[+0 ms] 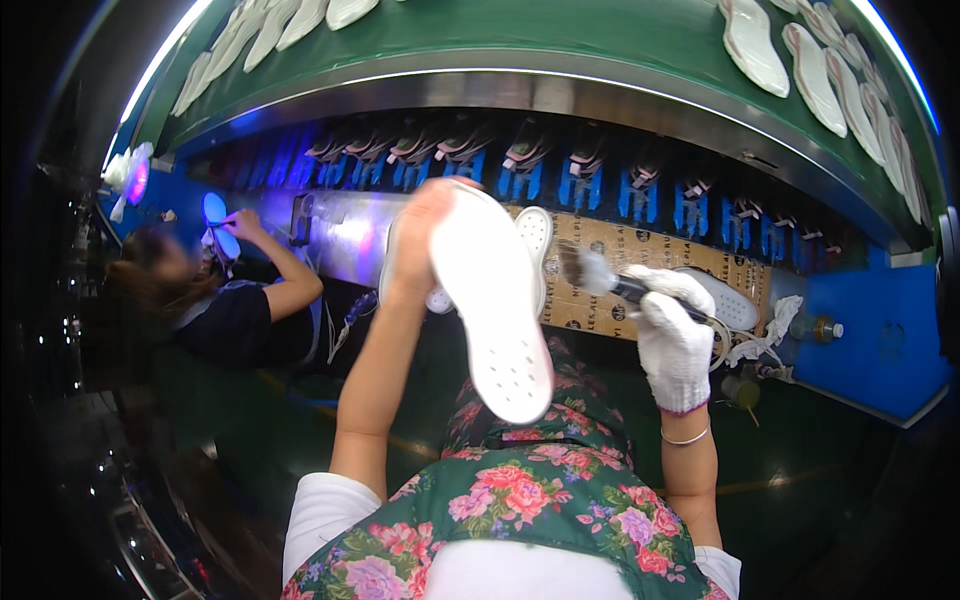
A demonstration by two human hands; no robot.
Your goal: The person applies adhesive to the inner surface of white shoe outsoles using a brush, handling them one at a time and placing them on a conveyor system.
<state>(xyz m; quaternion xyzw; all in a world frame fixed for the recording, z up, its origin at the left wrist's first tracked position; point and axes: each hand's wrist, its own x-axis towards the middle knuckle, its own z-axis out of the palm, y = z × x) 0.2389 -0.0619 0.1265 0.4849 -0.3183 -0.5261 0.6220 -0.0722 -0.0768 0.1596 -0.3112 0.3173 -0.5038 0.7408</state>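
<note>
1. Hands at work: your left hand (425, 235), bare, is closed around the upper end of a white shoe sole (492, 305), which you hold up in front of your chest with its perforated face toward you and its toe end pointing down.
2. Your right hand (672, 335), in a white glove, grips the dark handle of a brush (600, 275); the bristles point left, just beside the sole's right edge.
3. Behind the sole, a second white sole (535, 232) shows against a cardboard panel (620, 250).
4. Above, a green conveyor belt (560, 35) carries rows of white soles (755, 40).
5. At left, another person (235, 310) holds up a glowing blue sole (215, 210).
</note>
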